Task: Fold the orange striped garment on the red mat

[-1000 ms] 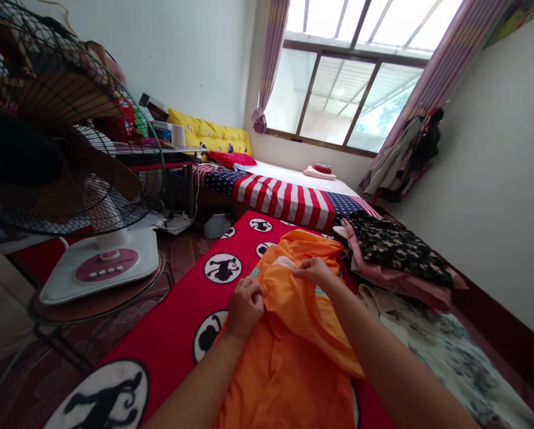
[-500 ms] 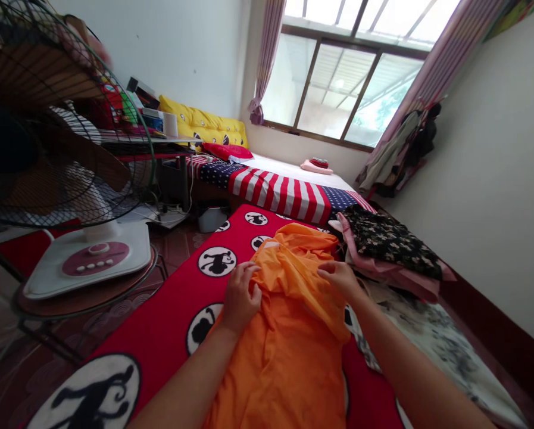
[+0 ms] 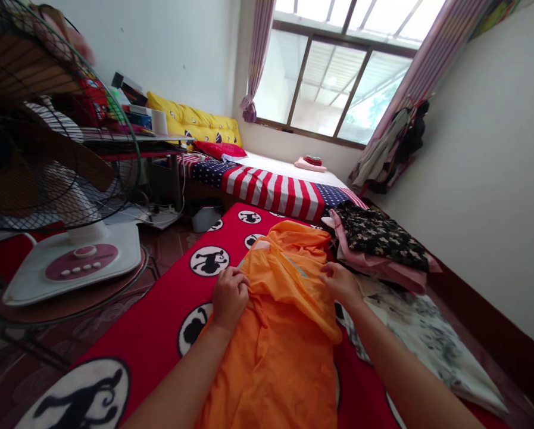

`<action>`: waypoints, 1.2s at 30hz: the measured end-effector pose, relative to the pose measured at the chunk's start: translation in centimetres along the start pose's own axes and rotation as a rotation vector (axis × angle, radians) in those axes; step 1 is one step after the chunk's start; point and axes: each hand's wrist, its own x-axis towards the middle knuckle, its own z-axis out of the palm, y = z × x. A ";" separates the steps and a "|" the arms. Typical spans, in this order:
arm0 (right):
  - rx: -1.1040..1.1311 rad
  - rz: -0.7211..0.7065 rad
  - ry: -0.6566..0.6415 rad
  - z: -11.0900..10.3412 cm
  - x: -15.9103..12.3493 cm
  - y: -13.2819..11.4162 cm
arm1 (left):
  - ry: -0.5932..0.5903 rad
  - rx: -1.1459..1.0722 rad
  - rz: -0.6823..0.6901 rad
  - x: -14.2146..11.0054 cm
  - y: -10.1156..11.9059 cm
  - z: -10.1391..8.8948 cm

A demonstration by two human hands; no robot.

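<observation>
An orange cloth garment (image 3: 284, 339) lies bunched at its far end on a red blanket (image 3: 135, 333) printed with black-and-white round motifs. My left hand (image 3: 230, 298) is shut on the garment's left edge, its fingers gathering the cloth. My right hand (image 3: 340, 284) pinches the right side of a folded-over orange layer. A thin grey strip shows on the cloth between my hands. My forearms cross the lower part of the view, and the blanket's near end runs out of frame.
A pile of folded pink and black floral clothes (image 3: 378, 244) sits right of the blanket, beside a grey-patterned cloth (image 3: 427, 339). A standing fan (image 3: 47, 155) on a round base stands at left. A bed with a stars-and-stripes cover (image 3: 267, 190) lies ahead.
My hands have moved farther apart along the orange cloth, and its folded layer has spread wider. The whole scene has drifted left and up in the view.
</observation>
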 end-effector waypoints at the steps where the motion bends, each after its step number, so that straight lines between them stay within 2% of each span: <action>1: -0.008 -0.022 -0.031 0.3 -0.3 -0.1 | 0.008 0.022 0.004 0.0 0.2 -0.1; 3: -0.027 -0.063 -0.079 0.8 -1.1 -0.5 | 0.029 0.054 0.036 0.0 0.6 -0.4; 5: -0.058 -0.103 -0.044 1.0 -2.0 -1.3 | 0.022 0.035 0.117 -0.1 1.0 -0.5; 8: -0.138 -0.166 0.100 0.4 -3.0 -2.7 | -0.111 -0.034 0.245 -0.3 1.1 -0.3; 9: -0.172 -0.167 0.093 0.1 -3.2 -3.2 | -0.165 -0.032 0.256 -0.3 1.0 -0.1; 11: -0.227 -0.125 -0.047 -0.4 -3.3 -3.8 | -0.242 0.024 0.225 -0.4 0.8 0.3; 14: -0.267 -0.054 -0.259 -0.3 -3.2 -4.0 | -0.258 0.135 0.143 -0.4 0.6 0.6; 17: -0.286 -0.024 -0.265 0.1 -2.8 -3.6 | -0.239 0.173 0.075 -0.4 0.8 0.6; 22: -0.302 0.056 -0.151 -0.5 -2.0 -2.9 | -0.213 0.201 0.017 -0.4 1.0 0.5; 27: -0.261 0.000 -0.312 -0.2 -2.6 -2.6 | -0.216 0.235 0.035 -0.5 0.8 0.6; 32: -0.259 0.039 -0.214 -0.1 -2.8 -2.8 | -0.205 0.228 0.039 -0.5 0.3 0.8; 36: -0.138 0.100 0.050 -0.6 -2.0 -2.0 | -0.132 0.205 0.019 -0.4 0.1 0.8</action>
